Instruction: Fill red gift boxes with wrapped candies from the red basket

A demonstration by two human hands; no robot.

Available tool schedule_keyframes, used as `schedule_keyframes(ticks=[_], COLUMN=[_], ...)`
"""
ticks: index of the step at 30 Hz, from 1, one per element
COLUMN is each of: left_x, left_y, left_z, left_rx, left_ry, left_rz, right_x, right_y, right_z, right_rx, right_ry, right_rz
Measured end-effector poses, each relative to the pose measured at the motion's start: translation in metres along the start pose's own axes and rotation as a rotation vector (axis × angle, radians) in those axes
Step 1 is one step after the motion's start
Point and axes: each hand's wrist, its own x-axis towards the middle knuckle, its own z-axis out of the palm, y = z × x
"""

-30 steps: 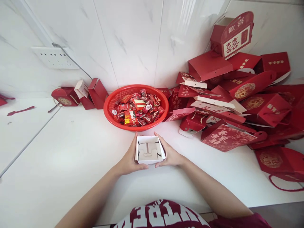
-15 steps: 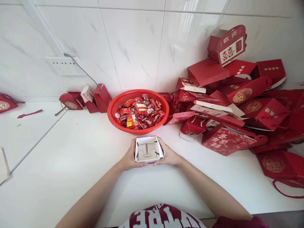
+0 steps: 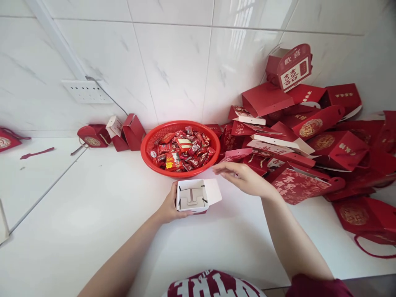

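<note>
My left hand grips a small paper gift box by its left side, thumb along the near edge. The box's top is uncovered, showing a white inside with dark cord ends at the corners and folded bottom flaps. A white flap sticks out from its right side. My right hand is off the box, up and to its right, with fingers stretched toward the basket and nothing in them. Just beyond the box stands a red plastic basket holding many wrapped candies.
A heap of red gift boxes fills the right side against the tiled wall. Several more boxes stand left of the basket, below a wall socket with a cable. A red strap lies on the white table at left.
My right hand has let go of the box and moved up and right, beside the basket's near right rim. The box's right flap now shows folded outward. My left hand keeps its hold.
</note>
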Motion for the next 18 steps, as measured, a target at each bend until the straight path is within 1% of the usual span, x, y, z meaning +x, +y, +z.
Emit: schedule_keyframes(ticks=[2,4,5,6,8,10,12,14,16,18], left_x=[0.000,-0.001,-0.001,-0.002,-0.003,-0.003,-0.004,-0.004,-0.005,-0.005], left_y=[0.000,0.000,0.000,0.000,0.001,0.002,0.002,0.002,0.001,0.001], left_z=[-0.001,-0.002,-0.003,-0.004,-0.005,-0.006,-0.006,-0.007,-0.008,-0.009], left_rx=[0.009,0.019,0.022,0.023,0.021,0.015,0.013,0.014,0.021,0.032], left_ry=[-0.006,-0.009,-0.007,-0.003,-0.004,-0.018,-0.035,-0.043,-0.046,-0.046], left_rz=[0.012,0.005,-0.004,-0.014,-0.027,-0.033,-0.036,-0.036,-0.031,-0.024], right_x=[0.023,0.052,0.068,0.082,0.107,0.125,0.137,0.143,0.145,0.144], right_y=[-0.013,-0.015,-0.013,-0.009,0.001,0.010,0.017,0.021,0.025,0.029], right_z=[-0.002,0.005,0.011,0.019,0.035,0.050,0.061,0.066,0.063,0.056], right_rx=[-0.008,-0.111,-0.192,-0.288,-0.412,-0.474,-0.500,-0.480,-0.421,-0.341], right_ry=[0.025,0.006,-0.007,-0.012,0.019,0.065,0.082,0.068,0.049,0.040], right_rz=[-0.059,-0.046,0.002,0.079,0.221,0.347,0.449,0.481,0.442,0.377])
